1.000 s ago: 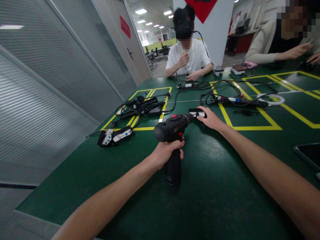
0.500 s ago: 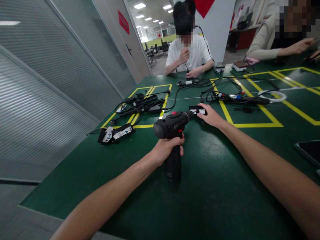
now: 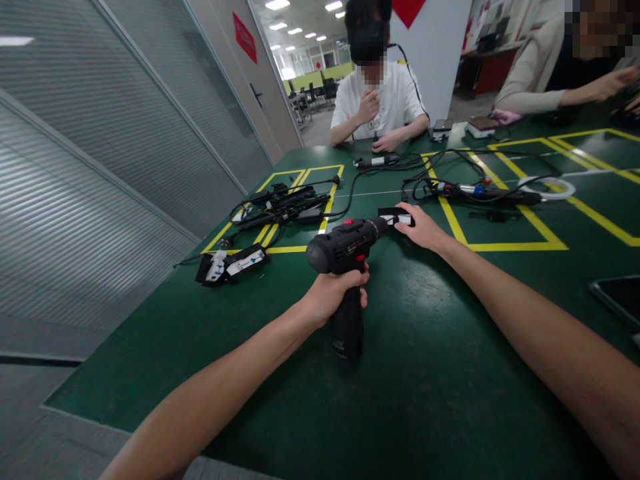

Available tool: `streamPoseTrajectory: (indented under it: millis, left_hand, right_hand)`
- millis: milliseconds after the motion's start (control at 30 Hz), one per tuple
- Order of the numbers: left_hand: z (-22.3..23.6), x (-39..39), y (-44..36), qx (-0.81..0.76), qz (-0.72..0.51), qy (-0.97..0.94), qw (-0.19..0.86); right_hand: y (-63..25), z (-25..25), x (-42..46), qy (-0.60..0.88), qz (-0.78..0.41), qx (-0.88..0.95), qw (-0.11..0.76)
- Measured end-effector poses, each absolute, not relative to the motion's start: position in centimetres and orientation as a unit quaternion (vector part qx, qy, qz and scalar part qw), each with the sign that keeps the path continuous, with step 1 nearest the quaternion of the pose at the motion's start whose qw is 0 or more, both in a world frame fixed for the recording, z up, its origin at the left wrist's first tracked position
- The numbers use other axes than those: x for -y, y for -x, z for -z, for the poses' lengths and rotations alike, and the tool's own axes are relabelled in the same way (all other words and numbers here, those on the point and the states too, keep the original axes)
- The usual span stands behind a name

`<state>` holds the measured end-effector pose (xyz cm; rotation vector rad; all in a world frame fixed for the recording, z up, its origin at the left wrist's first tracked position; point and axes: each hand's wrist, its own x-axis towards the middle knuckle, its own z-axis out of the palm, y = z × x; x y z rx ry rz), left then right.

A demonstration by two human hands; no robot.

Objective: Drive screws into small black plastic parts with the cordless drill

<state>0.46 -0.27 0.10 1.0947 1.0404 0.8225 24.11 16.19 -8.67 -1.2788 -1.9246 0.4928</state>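
Note:
My left hand (image 3: 336,292) is wrapped round the grip of a black cordless drill (image 3: 345,248) with red buttons, its battery end downward. The drill's chuck points away from me, toward a small black box-like piece with a white part (image 3: 396,217). At that piece's right end, my right hand (image 3: 419,227) grips it with thumb and fingers. A thin bit seems to reach from the chuck to the piece; whether it touches, I cannot tell. Left of the drill lies a black holder with white and blue parts (image 3: 246,262).
Black cables and tools (image 3: 287,208) lie heaped at the left, inside yellow tape. Another tool with a cable (image 3: 480,193) and a white ring (image 3: 560,189) lie at the right. A phone-like device (image 3: 617,297) rests at the right edge. Two people sit across the green table (image 3: 425,373).
The view has shifted slightly. Both hands, the drill and the small black piece keep nearly the same positions.

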Motion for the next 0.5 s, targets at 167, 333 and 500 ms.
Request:
streamPoseTrajectory:
  millis: [167, 333, 500]
  left_hand:
    - [-0.26, 0.29, -0.52, -0.462, -0.360, -0.477, 0.655]
    - [-0.22, 0.37, -0.51, -0.462, -0.364, -0.481, 0.651]
    - [-0.13, 0.39, -0.49, -0.455, -0.365, -0.489, 0.649]
  right_hand:
    - [-24.12, 8.69, -16.19, 0.498, -0.194, 0.755, 0.379]
    - [-24.05, 8.57, -16.00, 0.503, -0.194, 0.752, 0.378]
    - [-24.02, 8.61, -16.06, 0.505, -0.192, 0.752, 0.377]
